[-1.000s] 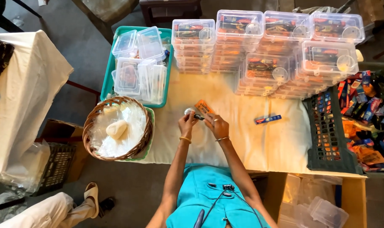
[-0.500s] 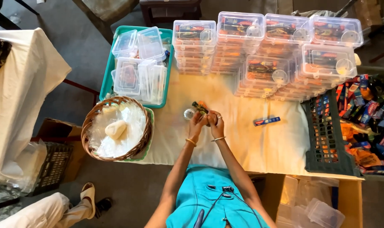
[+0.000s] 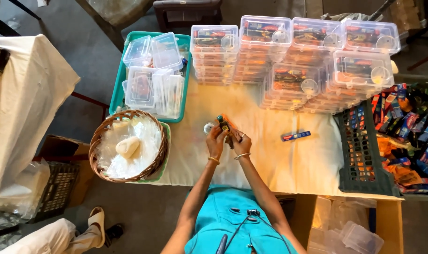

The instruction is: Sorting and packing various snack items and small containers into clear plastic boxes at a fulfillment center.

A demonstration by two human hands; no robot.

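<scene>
Tubes [image 3: 224, 126] clamped in both grips, left hand [image 3: 216, 141] and right hand [image 3: 239, 143] touching. Small round lid [image 3: 208, 127] just left of grips on surface [image 3: 280, 160]; blue tube [image 3: 296, 136] well right.

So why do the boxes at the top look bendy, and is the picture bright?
Head view: the wide lens curves the stacked clear boxes near the edges; warm light brightens the cream tablecloth; the small things in both hands are too tiny to see clearly.

The person wears a bright turquoise garment with small dark buttons down the front and a thin dark cable running over it. A slim gold bangle circles each wrist of the left hand [image 3: 216, 141] and right hand [image 3: 240, 143]; the forearms are bare.
</scene>
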